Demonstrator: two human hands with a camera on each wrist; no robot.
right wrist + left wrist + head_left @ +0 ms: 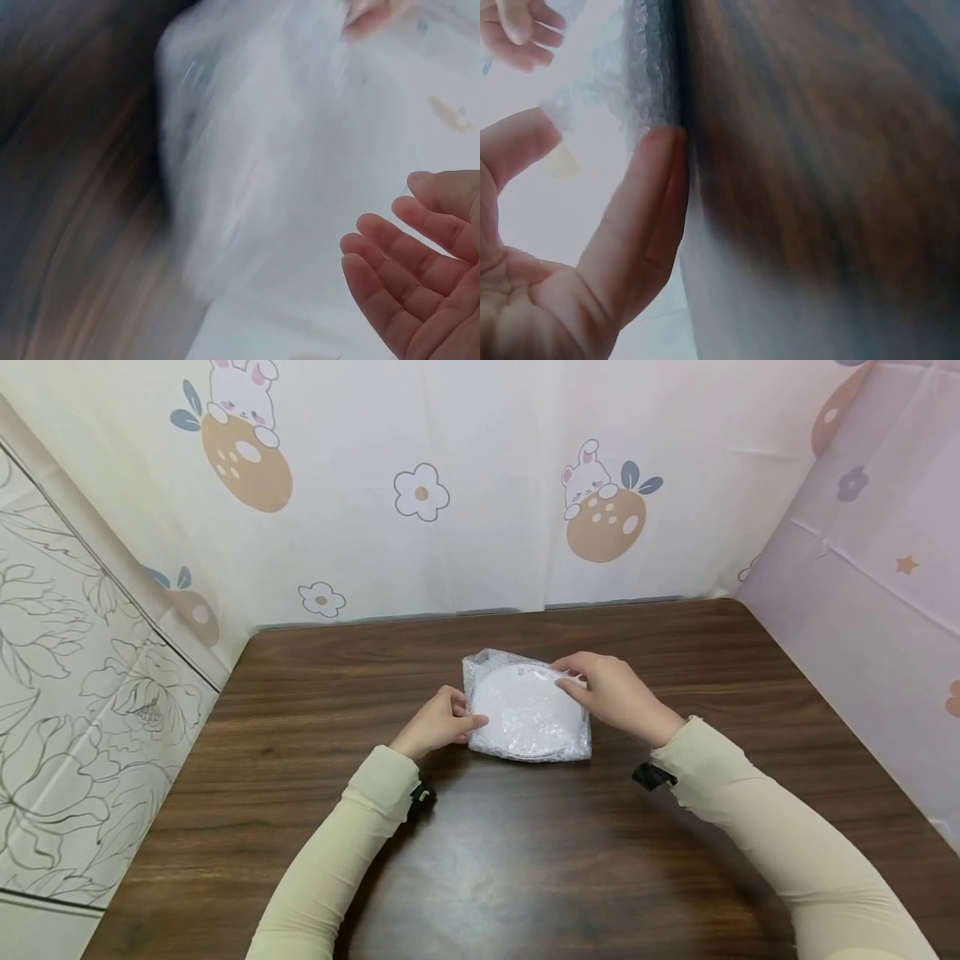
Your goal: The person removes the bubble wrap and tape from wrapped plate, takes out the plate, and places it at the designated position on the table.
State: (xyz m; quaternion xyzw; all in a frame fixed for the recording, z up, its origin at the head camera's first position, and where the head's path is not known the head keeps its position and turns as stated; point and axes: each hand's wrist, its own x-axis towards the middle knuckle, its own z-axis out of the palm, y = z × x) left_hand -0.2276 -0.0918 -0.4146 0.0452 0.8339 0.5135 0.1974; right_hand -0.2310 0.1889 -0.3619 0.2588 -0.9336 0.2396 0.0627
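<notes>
A bubble-wrapped white plate (528,714) lies on the wooden table, with a small faint print near its far edge. My left hand (442,722) pinches the package's left edge, thumb on top and fingers at the side. In the left wrist view, those fingertips touch the bubble wrap (651,67). At the far right corner of the package is my right hand (611,693). The right wrist view shows this hand (427,277) with its fingers loosely extended and apart from the blurred wrapped plate (247,150).
The brown wooden table (300,827) meets a printed curtain (487,552) along its back edge. A flower-patterned panel (82,693) stands along the left, and pale cloth (862,577) hangs at the right. Both forearms wear cream sleeves and dark wrist bands.
</notes>
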